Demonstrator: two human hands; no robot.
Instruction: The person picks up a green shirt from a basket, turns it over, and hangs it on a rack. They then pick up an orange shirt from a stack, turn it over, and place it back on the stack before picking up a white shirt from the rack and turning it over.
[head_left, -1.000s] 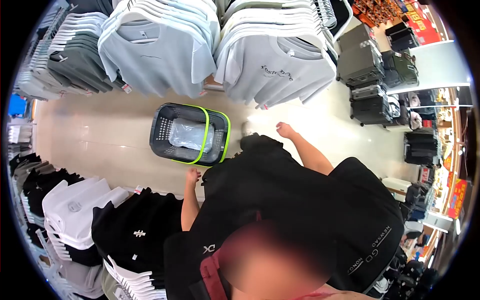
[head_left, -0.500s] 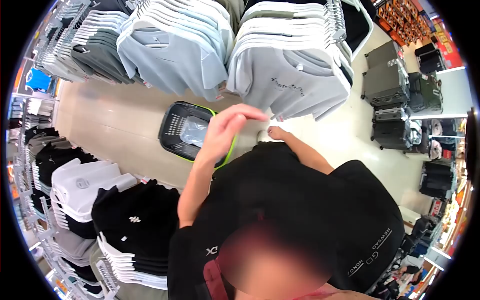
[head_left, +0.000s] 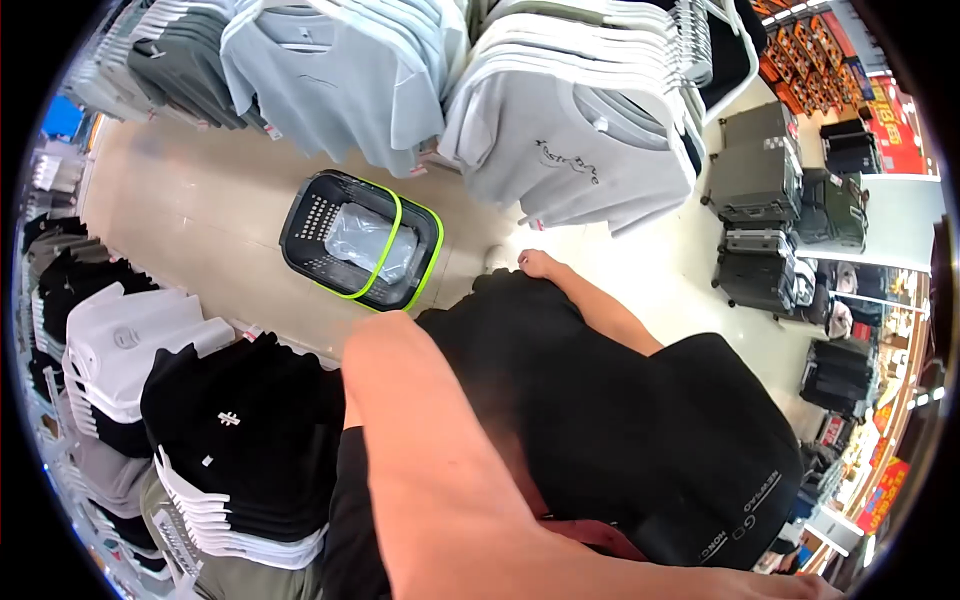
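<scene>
My left arm is bent and raised close to the camera, its forearm crossing the bottom of the view. Only part of my left hand shows at the lower right edge, its fingers too unclear to read. Low in front of my black shirt, my right hand has its fingers curled in; whether anything is inside is hidden. Left of it on the floor stands a black basket with green rim and handle, holding a clear-wrapped grey-blue package. Neither hand touches the basket.
Grey and light-blue shirts hang on racks ahead, with a printed grey shirt to their right. Black shirts and white ones hang at left. Grey suitcases stand at right.
My left hand has risen from above the basket toward the camera and across to the lower right, uncovering the basket. My right hand stays low. The view has shifted slightly.
</scene>
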